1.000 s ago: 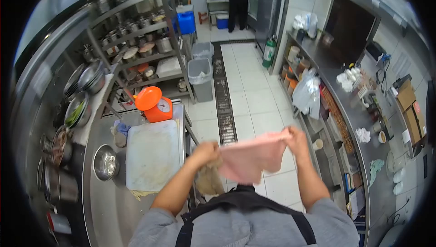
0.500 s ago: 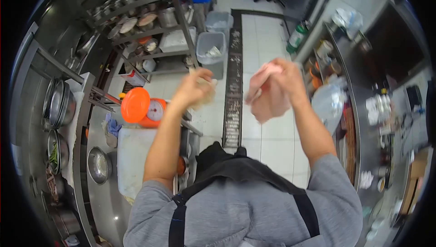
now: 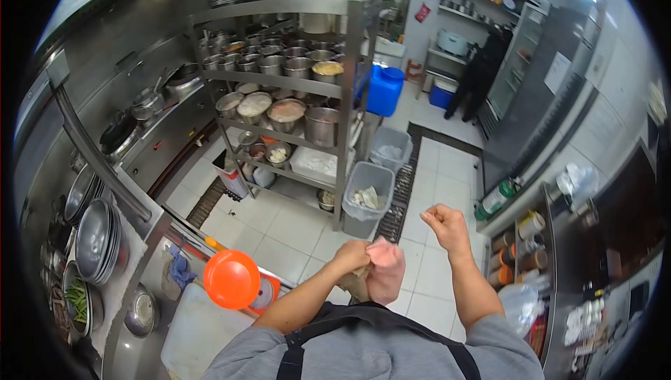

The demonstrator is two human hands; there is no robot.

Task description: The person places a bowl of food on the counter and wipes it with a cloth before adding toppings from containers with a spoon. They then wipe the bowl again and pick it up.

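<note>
My left hand (image 3: 351, 257) is closed around a limp pink cloth (image 3: 386, 271), which hangs down in front of my apron. A brownish-beige piece of limp material (image 3: 356, 283) hangs from the same hand; its kind is hard to make out. My right hand (image 3: 447, 227) is raised to the right of the cloth, apart from it, with the fingers curled in and nothing visible in them. An orange scale with a round orange pan (image 3: 231, 279) stands left of my left forearm, beside a white cutting board (image 3: 199, 327).
A steel rack (image 3: 279, 79) loaded with pots stands ahead. Grey bins (image 3: 363, 202) are beside it, along a floor drain grate (image 3: 400, 198). Further back, a person in dark clothes (image 3: 482, 72) stands near a fridge. Shelves with jars (image 3: 517, 257) line the right.
The pink cloth has passed from my right hand to my left, joining the beige piece there. My right hand has come away with curled fingers. The view has tilted up.
</note>
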